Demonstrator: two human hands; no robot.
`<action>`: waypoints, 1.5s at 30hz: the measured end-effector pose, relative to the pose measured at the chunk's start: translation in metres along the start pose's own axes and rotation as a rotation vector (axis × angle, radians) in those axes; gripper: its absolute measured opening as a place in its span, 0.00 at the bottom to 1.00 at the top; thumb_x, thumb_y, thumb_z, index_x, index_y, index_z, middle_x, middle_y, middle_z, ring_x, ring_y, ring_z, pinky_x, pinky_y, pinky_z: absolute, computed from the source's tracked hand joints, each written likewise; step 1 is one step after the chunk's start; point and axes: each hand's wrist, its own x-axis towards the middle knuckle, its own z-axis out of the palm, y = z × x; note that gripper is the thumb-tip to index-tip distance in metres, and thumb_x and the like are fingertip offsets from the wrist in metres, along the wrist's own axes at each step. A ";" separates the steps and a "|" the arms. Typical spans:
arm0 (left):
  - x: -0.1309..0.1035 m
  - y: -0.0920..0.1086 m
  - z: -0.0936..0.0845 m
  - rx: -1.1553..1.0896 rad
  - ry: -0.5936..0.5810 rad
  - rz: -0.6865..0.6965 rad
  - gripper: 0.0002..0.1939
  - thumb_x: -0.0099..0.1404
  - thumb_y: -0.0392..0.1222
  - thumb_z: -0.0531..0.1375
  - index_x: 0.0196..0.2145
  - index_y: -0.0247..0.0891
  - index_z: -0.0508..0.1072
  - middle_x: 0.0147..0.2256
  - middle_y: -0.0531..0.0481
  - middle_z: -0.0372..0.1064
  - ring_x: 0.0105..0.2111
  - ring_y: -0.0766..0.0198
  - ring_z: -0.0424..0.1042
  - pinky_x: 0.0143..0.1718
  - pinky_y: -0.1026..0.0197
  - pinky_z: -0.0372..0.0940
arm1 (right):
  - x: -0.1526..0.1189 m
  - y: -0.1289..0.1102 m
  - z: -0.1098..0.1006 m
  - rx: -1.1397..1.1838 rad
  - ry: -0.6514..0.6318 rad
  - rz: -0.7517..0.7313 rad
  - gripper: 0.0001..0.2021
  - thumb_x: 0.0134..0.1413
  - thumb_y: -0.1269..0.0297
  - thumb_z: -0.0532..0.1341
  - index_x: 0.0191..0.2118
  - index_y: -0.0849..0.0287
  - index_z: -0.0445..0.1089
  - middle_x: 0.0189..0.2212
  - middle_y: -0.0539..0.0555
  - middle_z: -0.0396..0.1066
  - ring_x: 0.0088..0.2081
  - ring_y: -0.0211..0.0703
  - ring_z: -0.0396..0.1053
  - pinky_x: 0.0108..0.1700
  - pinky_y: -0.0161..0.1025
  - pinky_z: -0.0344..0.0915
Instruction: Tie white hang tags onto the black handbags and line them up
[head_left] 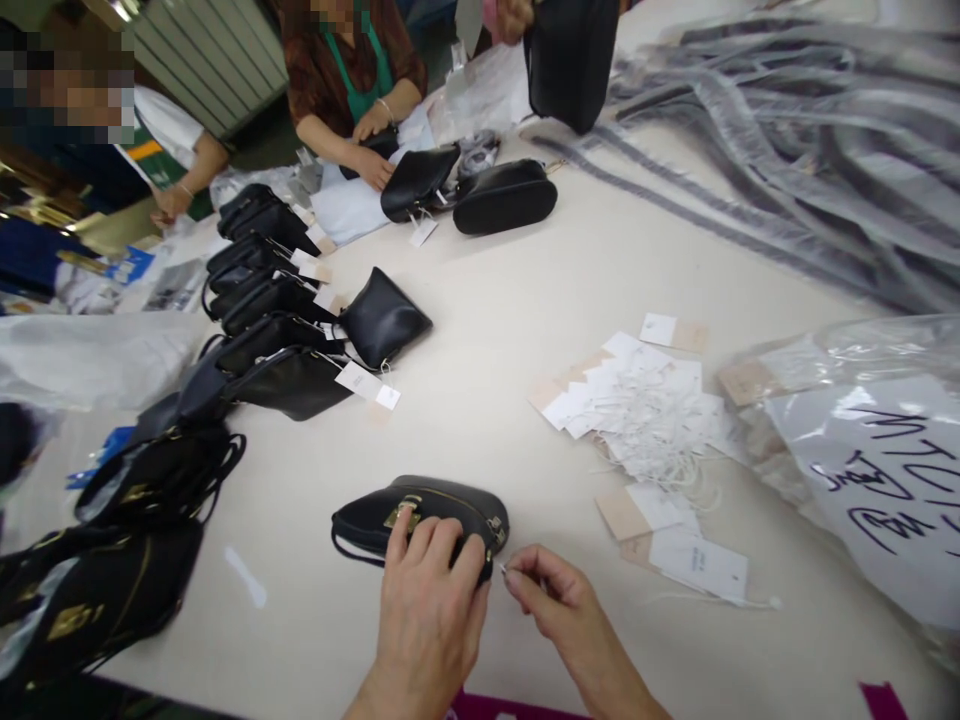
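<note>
A small black bag (450, 496) with a gold clasp and a zipper lies on the pale table (480, 410) near its front edge. My left hand (431, 600) rests over the bag's near side, fingers curved onto it beside the clasp. Just right of the bag, my right hand (551, 595) pinches a tiny light-coloured piece between thumb and index finger, close to the zipper end; what it is cannot be made out. To the right lies a heap of white and beige tags (645, 400) with white strings, and a few loose tags (697, 562) sit nearer.
Black bags (289, 380) line the left side, some tagged. A small black pouch (384, 318) lies beside them. Wrapped straps (810, 150) and a marked plastic bag (862, 470) occupy the right. Across the table, people's hands (375, 150) handle other bags.
</note>
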 end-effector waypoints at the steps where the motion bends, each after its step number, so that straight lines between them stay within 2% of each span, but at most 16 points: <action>1: 0.002 0.001 0.000 0.013 -0.010 -0.009 0.06 0.61 0.35 0.59 0.37 0.42 0.72 0.36 0.49 0.69 0.39 0.53 0.68 0.57 0.36 0.56 | 0.000 -0.003 0.002 -0.005 0.013 -0.009 0.15 0.45 0.50 0.66 0.24 0.57 0.68 0.18 0.43 0.56 0.22 0.35 0.48 0.25 0.35 0.47; 4: 0.003 0.003 0.007 0.002 0.022 -0.003 0.06 0.62 0.35 0.59 0.37 0.42 0.72 0.38 0.49 0.71 0.41 0.53 0.68 0.58 0.38 0.55 | 0.001 -0.007 0.004 -0.004 0.043 -0.012 0.12 0.45 0.53 0.64 0.24 0.57 0.69 0.18 0.44 0.57 0.23 0.36 0.50 0.26 0.36 0.49; 8: -0.001 -0.003 0.021 -0.069 0.130 0.113 0.08 0.66 0.32 0.55 0.40 0.37 0.73 0.40 0.46 0.73 0.44 0.54 0.70 0.58 0.42 0.55 | 0.003 -0.007 0.001 0.024 0.041 0.010 0.11 0.45 0.54 0.64 0.25 0.57 0.71 0.18 0.44 0.58 0.22 0.35 0.50 0.26 0.37 0.48; 12: -0.003 -0.012 0.027 -0.068 0.220 0.252 0.10 0.68 0.28 0.53 0.39 0.34 0.74 0.38 0.43 0.74 0.42 0.56 0.72 0.54 0.45 0.58 | 0.005 -0.008 0.001 0.047 0.018 0.032 0.10 0.45 0.55 0.63 0.26 0.58 0.72 0.18 0.44 0.60 0.21 0.34 0.50 0.25 0.37 0.47; 15: -0.002 -0.016 0.028 -0.059 0.252 0.304 0.10 0.68 0.27 0.53 0.37 0.34 0.74 0.37 0.42 0.74 0.41 0.56 0.72 0.49 0.48 0.60 | 0.005 -0.010 0.002 0.062 0.017 0.050 0.10 0.45 0.57 0.63 0.28 0.58 0.74 0.17 0.44 0.60 0.20 0.34 0.49 0.24 0.36 0.45; 24: 0.001 -0.022 0.033 -0.052 0.283 0.362 0.11 0.68 0.27 0.51 0.35 0.34 0.72 0.34 0.41 0.74 0.36 0.57 0.72 0.41 0.52 0.61 | 0.008 -0.013 0.009 0.113 0.015 0.111 0.09 0.42 0.57 0.63 0.26 0.58 0.74 0.15 0.44 0.61 0.18 0.33 0.49 0.22 0.36 0.44; 31: 0.000 -0.024 0.036 -0.067 0.293 0.378 0.10 0.67 0.27 0.52 0.35 0.33 0.71 0.34 0.41 0.75 0.37 0.56 0.73 0.41 0.52 0.61 | 0.011 -0.012 0.014 0.181 0.011 0.130 0.09 0.40 0.58 0.66 0.25 0.59 0.73 0.15 0.44 0.61 0.18 0.32 0.50 0.22 0.35 0.42; 37: -0.001 -0.025 0.037 -0.068 0.296 0.379 0.09 0.65 0.26 0.53 0.35 0.33 0.71 0.34 0.41 0.75 0.36 0.56 0.73 0.41 0.52 0.61 | 0.008 -0.011 0.017 0.301 0.000 0.202 0.14 0.39 0.52 0.67 0.26 0.59 0.70 0.17 0.44 0.61 0.19 0.31 0.53 0.21 0.33 0.40; 45: -0.002 -0.024 0.038 -0.059 0.308 0.368 0.09 0.66 0.27 0.53 0.34 0.35 0.71 0.33 0.42 0.76 0.36 0.56 0.74 0.41 0.53 0.61 | 0.008 -0.013 0.018 0.326 0.031 0.214 0.15 0.36 0.54 0.68 0.26 0.60 0.70 0.15 0.43 0.61 0.18 0.30 0.53 0.20 0.32 0.41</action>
